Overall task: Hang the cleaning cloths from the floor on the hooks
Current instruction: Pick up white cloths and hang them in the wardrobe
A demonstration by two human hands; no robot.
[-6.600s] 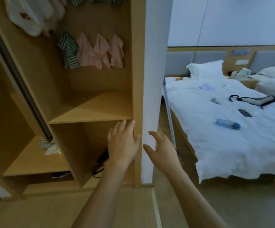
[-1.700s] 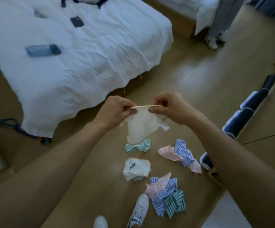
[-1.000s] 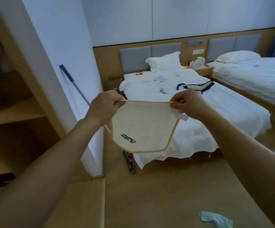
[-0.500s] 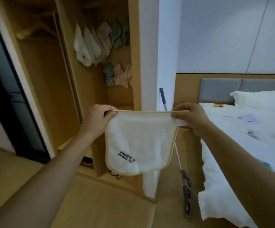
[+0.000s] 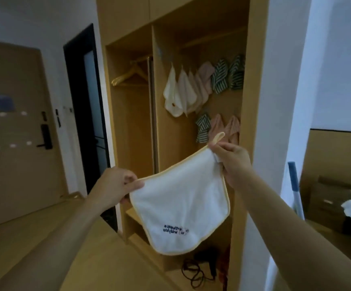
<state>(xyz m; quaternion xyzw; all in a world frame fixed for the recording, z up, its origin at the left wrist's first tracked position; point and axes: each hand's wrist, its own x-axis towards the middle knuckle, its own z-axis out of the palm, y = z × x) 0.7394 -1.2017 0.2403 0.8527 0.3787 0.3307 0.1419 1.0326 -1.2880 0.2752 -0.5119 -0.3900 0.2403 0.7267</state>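
White terry with pale yellow binding: the cleaning cloth, spread in mid-air in front of the open wardrobe, its top edge slanting up from left to right. Pinched at the lower left corner by the left hand, thumb and fingers curled onto the binding. Pinched at the raised right corner by the right hand, that grip closed tight on the fabric just below a small yellow hanging loop sticking up above the fingers. Small dark lettering near the bottom edge, too blurred to read.

Behind the cloth, on the wardrobe's back wall, a top row of hung cloths: white and cream at the left, pink in the middle, green-striped at the right, overlapping one another. Below that row, a shorter one: one green-striped, then pink, partly hidden behind the loop and the right hand. Hooks themselves too small and dim to make out.

In the left compartment, wooden hangers on a rail. On the wardrobe floor, a dark cable in loose coils beside a dark object. At far left, a wooden door with a black handle, and next to it a tall black-framed panel. At far right, a blue pole leaning by the white wall.
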